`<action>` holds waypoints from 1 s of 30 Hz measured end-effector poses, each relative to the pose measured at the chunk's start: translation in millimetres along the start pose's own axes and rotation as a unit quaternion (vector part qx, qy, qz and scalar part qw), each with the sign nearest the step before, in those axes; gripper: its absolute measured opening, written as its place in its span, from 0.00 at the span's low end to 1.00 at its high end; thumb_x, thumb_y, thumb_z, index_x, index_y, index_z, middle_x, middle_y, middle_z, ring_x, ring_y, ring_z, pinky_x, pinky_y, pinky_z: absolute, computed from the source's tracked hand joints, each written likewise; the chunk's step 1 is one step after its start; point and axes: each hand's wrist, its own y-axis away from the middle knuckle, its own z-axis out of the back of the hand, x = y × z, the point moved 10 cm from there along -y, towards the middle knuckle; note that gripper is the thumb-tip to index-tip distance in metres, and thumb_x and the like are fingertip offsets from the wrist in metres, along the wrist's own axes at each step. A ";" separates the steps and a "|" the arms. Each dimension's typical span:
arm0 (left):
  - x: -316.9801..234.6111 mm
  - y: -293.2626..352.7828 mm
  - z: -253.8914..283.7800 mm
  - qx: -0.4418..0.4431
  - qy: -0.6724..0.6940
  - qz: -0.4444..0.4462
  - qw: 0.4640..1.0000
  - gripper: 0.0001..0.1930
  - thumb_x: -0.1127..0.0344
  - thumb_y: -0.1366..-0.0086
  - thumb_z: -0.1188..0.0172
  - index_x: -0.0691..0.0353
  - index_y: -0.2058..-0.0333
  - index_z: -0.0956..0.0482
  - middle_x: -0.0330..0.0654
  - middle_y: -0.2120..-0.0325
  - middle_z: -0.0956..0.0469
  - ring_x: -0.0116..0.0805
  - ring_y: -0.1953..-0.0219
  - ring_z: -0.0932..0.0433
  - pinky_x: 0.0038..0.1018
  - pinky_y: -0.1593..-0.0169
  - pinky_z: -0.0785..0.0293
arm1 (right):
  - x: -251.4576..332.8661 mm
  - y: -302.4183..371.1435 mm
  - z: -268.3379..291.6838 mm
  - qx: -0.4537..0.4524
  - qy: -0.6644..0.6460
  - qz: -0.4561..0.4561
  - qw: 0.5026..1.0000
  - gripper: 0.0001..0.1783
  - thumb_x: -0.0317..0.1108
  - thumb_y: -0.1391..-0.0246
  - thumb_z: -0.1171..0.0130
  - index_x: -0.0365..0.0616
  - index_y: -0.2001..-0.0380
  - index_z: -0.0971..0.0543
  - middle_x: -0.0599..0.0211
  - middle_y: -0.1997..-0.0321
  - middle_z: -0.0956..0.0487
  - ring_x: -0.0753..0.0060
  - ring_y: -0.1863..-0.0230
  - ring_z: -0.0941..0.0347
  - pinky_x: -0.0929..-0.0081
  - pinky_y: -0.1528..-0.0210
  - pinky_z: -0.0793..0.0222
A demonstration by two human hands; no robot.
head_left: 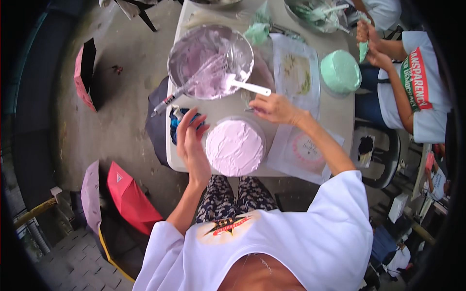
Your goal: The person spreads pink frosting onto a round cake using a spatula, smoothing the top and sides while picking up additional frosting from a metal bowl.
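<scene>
A round cake (235,148) covered in pale pink frosting sits at the table's near edge in front of me. Beside its upper left side, my left hand (191,143) is raised with its fingers apart and holds nothing. Over the table beyond the cake's upper right, my right hand (276,109) has its fingers pinched together. A small greyish bit shows at those fingertips, too small to name. Farther off stands a metal bowl (241,47) smeared with pink frosting. A whisk (208,68) and a white-handled spatula (250,87) rest in it.
Printed sheets in plastic (303,150) lie to the right on the table (335,29). Across from me, a co-worker holds a green piping bag (363,51) near a green-frosted cake (341,72). A shiny blue item (196,122) lies left. Umbrellas (128,196) stand on the floor.
</scene>
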 end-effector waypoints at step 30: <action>144.5 -21.8 -52.8 0.086 0.113 0.303 0.942 0.15 0.58 0.29 0.51 0.60 0.51 0.32 0.37 0.59 0.26 0.28 0.59 0.25 0.26 0.53 0.29 | 20.1 26.0 25.2 -0.145 -0.012 -0.121 0.982 0.35 0.39 0.53 0.35 0.45 0.41 0.33 0.57 0.47 0.30 0.55 0.47 0.32 0.60 0.45 0.35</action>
